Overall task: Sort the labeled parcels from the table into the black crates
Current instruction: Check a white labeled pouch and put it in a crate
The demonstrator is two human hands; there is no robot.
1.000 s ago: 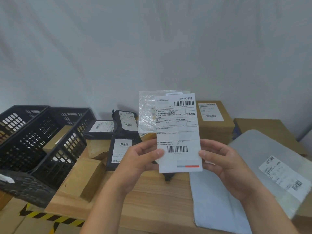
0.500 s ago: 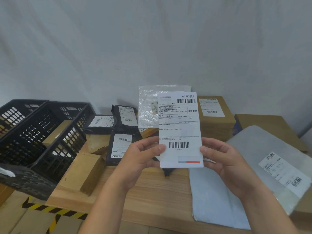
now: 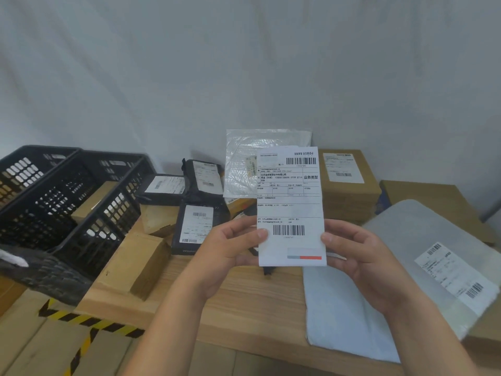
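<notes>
Hands: my left hand [image 3: 230, 248] and right hand [image 3: 360, 256] are apart, one on each lower side edge of the white-labelled flat parcel [image 3: 291, 207]. Thumbs are on its face, fingers behind, both clamped on it.
Parcel: upright in the air over the near half of the pale wooden table [image 3: 244, 294], label towards me.
Slip risk: I grip only the bottom part, so the tall upper part could tip back or slide through if I let go with one hand to carry it.
Misread risk: the top line of print is upside down to me, so I could pick the wrong crate.
Right of me: a grey plastic mailer bag [image 3: 352, 308] lies over the table edge, and a brush from my forearm might drag it off.
In the way: a plain brown cardboard box [image 3: 135, 261] and three black labelled boxes [image 3: 195, 226] lie between me and the crates.
Crates: the black plastic lattice crates [image 3: 67, 202] stand at my left, one already holding a box. A low swing could catch the rim.
Far side: a labelled brown carton [image 3: 347, 180] and a clear plastic bag [image 3: 244, 164] against the wall.
</notes>
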